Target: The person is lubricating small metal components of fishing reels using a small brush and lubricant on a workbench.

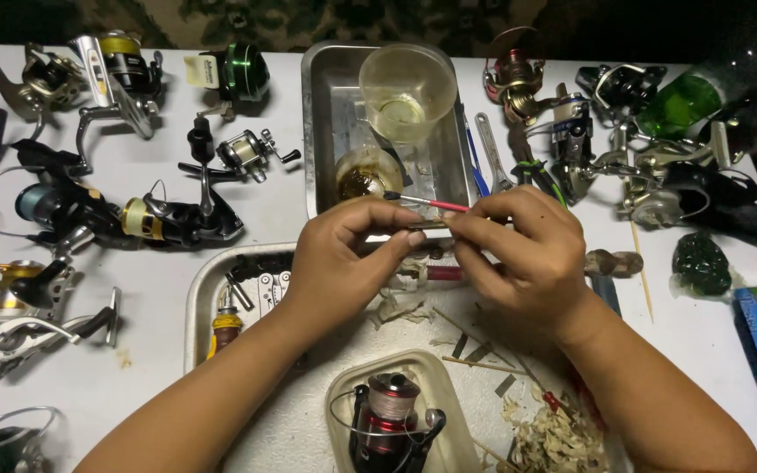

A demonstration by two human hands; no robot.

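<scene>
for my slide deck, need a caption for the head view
Both hands, left hand and right hand, hold a thin red-handled brush above a steel tray, fishing reels around.

Our forearms angle in from the lower corners and meet at the middle. Our left hand (343,254) curls inward, thumb and forefinger pinched. Our right hand (527,254) faces it, fingers bent, fingertips (459,221) touching the left grip.
</scene>
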